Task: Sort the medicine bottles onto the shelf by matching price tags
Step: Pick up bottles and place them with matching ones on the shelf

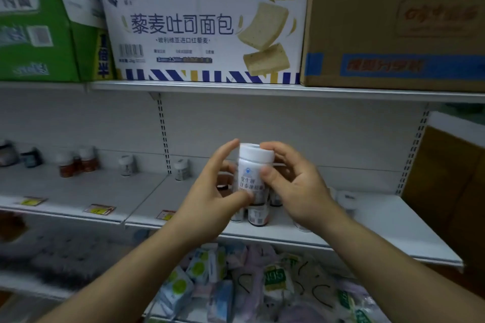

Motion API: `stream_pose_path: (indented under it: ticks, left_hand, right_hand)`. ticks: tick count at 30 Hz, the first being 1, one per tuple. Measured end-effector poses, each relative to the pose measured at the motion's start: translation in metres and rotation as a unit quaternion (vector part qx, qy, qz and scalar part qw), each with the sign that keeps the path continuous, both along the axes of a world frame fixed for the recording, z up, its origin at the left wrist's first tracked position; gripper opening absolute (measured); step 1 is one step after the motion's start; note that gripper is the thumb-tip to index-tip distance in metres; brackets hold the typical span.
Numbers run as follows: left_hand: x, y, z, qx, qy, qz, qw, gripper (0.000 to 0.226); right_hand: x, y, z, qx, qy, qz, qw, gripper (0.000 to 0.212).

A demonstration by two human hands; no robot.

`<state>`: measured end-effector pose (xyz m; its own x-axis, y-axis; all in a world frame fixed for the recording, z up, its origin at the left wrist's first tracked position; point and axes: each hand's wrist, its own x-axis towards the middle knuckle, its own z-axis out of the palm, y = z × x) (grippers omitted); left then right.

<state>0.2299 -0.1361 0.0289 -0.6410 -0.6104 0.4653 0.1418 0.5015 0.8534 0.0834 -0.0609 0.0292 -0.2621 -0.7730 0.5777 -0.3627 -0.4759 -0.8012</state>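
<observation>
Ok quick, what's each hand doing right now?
Left hand: holding the white medicine bottle, thumb low on its label.
Right hand: holding the same bottle, fingers curled round it.

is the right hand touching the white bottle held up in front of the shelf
Touching. In the head view the thumb of the right hand presses on the label of the white bottle, with its fingers curled behind the cap.

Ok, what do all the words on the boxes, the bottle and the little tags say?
"藜麦吐司面包": big print on the white box on the top shelf.
"玻利维亚进口红藜麦": small line just beneath it.
white bottle: label blurred and partly covered, not readable.
brown box, green box, price tags: print too blurred to read.
</observation>
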Motion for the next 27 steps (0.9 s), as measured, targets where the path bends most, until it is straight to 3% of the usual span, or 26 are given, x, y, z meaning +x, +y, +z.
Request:
stream_pose_path:
  ticks: [6,12,18,27]
  left_hand:
    - [0.041,-0.066,-0.029,-0.001,-0.038,0.046,0.998,0.077]
    - [0.112,-0.155,-0.040,0.006,-0.082,0.069,0.994,0.080]
    - [0.168,-0.228,-0.040,0.016,-0.085,0.061,0.994,0.074]
    - [0.177,-0.306,-0.049,0.053,-0.080,0.054,0.994,0.074]
  right_hand:
    - [0.039,-0.074,-0.028,0.073,0.032,0.012,0.997,0.037]
    - [0.105,-0.163,-0.035,0.109,-0.044,0.057,0.991,0.030]
    - [0.159,-0.236,-0.035,0.114,-0.056,0.072,0.989,0.028]
    - [0.170,-0.317,-0.046,0.131,-0.069,0.067,0.987,0.029]
